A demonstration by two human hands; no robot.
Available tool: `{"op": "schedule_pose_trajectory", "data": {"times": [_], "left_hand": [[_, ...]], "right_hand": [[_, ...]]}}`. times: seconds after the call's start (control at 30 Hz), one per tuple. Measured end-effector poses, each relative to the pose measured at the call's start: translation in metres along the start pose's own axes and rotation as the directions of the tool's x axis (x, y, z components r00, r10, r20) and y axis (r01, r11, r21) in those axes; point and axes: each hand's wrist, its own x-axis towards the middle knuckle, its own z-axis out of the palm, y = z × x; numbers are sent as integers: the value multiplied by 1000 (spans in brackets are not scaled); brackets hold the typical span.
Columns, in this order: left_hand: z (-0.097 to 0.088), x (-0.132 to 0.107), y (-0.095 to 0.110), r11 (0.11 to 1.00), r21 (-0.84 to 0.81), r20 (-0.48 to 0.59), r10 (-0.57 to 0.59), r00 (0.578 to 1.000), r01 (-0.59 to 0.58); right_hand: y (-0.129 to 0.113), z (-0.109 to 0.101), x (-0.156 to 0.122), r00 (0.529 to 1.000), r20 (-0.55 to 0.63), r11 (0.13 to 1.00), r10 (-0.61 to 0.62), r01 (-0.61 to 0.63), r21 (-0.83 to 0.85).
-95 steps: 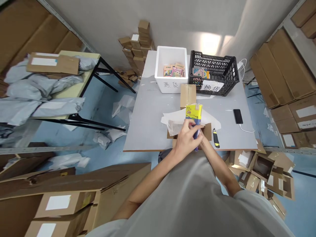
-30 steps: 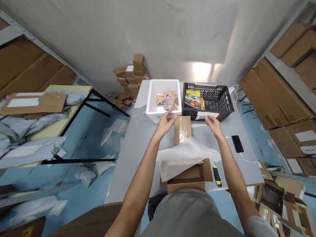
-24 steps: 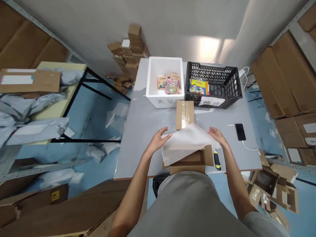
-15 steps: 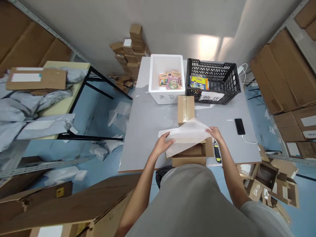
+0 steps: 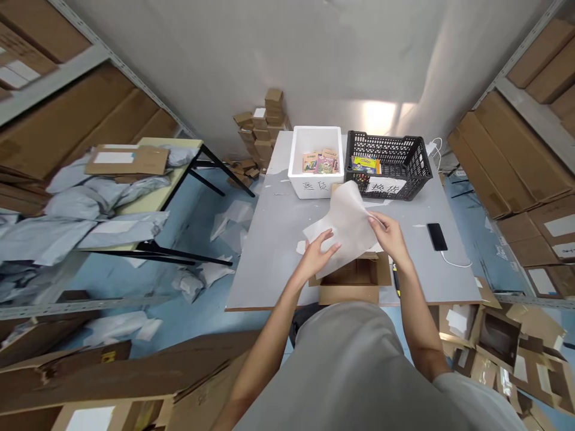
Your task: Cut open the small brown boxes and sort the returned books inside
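Note:
A thin white translucent sheet (image 5: 345,222) is held up over the table, its upper corner pointing toward the containers. My left hand (image 5: 317,257) grips its lower left part, thumb and fingers on the sheet. With thumb and fingertips my right hand (image 5: 389,236) pinches the right edge. Below the sheet, close to my body, an open cardboard box (image 5: 349,294) lies with its flaps spread; the sheet covers part of it. A yellow and black tool (image 5: 396,281) is partly hidden by my right forearm. The sheet almost entirely hides another small carton behind it.
A white foam bin (image 5: 316,187) with small colourful packs and a black plastic crate (image 5: 390,173) stand at the table's back. A phone (image 5: 436,237) lies right on its cable. Grey parcels (image 5: 126,230) fill the left table; opened cartons (image 5: 498,335) are on the floor.
The sheet has been raised and turned, so its corner now stands higher and covers the small carton. My hands have come closer together. The view has shifted slightly.

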Motion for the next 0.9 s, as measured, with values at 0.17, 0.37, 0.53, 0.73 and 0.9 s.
{"op": "schedule_pose_trajectory", "data": {"times": [0.17, 0.37, 0.53, 0.73, 0.9], "left_hand": [[22, -9, 46, 816, -575, 103, -5, 995, 63], [31, -18, 71, 484, -862, 108, -116, 987, 151], [31, -23, 63, 455, -878, 60, -207, 977, 150], [27, -28, 63, 496, -868, -77, -201, 977, 34], [29, -31, 69, 521, -853, -148, -195, 970, -25]], "right_hand": [[-45, 18, -19, 986, 156, 994, -64, 50, 93], [-52, 51, -62, 977, 206, 988, -64, 32, 153], [-46, 67, -88, 959, 269, 989, -84, 47, 142], [-30, 56, -86, 1000, 18, 995, 0, -2, 103], [-18, 47, -81, 980, -158, 979, -122, 92, -182]]}}
